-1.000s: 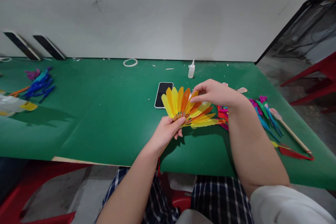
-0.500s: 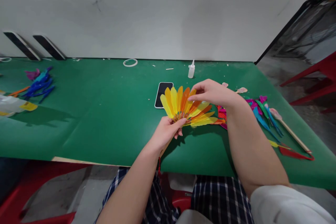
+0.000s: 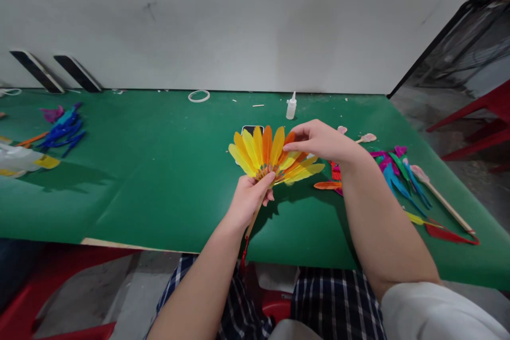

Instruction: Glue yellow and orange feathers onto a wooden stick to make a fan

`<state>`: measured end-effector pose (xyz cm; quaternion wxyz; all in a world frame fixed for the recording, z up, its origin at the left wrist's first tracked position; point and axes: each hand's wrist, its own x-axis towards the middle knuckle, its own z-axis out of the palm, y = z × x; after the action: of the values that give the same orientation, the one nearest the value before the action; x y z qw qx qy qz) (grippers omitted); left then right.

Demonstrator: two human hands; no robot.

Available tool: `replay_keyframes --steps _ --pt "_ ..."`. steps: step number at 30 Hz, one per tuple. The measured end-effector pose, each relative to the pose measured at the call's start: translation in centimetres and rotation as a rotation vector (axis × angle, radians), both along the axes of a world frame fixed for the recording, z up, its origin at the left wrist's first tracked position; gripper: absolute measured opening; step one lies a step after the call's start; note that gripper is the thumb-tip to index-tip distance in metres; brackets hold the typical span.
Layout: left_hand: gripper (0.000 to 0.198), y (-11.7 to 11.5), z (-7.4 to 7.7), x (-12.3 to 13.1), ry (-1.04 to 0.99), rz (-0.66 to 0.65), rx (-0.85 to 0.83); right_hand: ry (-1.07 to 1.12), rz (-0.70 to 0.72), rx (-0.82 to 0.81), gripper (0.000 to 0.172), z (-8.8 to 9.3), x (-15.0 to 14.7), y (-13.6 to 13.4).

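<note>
A fan of yellow and orange feathers (image 3: 257,150) spreads in front of me above the table. My left hand (image 3: 251,192) is closed round its base, thumb over the lower ends of the feathers. Below the palm the wooden handle (image 3: 255,219) slants down to a red tassel (image 3: 244,255). At the fan's upper right, my right hand (image 3: 316,139) pinches an orange feather (image 3: 289,139) between thumb and fingers. A phone (image 3: 255,129) lies mostly hidden behind the fan. On the table under my right forearm are a loose orange feather (image 3: 327,186) and red pieces.
On the green table (image 3: 159,191) stand a small glue bottle (image 3: 291,107) and a white ring (image 3: 198,96). Coloured feathers (image 3: 392,167) and sticks with pinkish heads (image 3: 442,196) lie right. Blue feathers (image 3: 61,130) and a plastic bag (image 3: 18,159) lie left. Two dark slabs (image 3: 77,73) lean on the wall.
My left hand has turned the fan leftward and more upright, so it covers most of the phone. More of the handle and tassel shows. My right hand has stayed nearly in place.
</note>
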<state>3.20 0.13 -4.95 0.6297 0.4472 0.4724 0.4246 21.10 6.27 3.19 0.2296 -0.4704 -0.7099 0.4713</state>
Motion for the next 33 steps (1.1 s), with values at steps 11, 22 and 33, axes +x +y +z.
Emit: replay_keyframes --steps 11,22,33 --pt "0.032 -0.08 0.33 0.23 -0.001 0.01 -0.021 -0.056 0.031 0.112 0.024 0.23 -0.34 -0.1" --pt "0.036 -0.09 0.11 -0.01 0.003 -0.053 -0.054 -0.122 0.006 0.115 0.023 0.51 -0.83 -0.42" --pt "0.034 -0.19 0.44 0.25 -0.01 -0.054 -0.041 -0.141 0.033 0.103 0.027 0.14 -0.78 -0.1"
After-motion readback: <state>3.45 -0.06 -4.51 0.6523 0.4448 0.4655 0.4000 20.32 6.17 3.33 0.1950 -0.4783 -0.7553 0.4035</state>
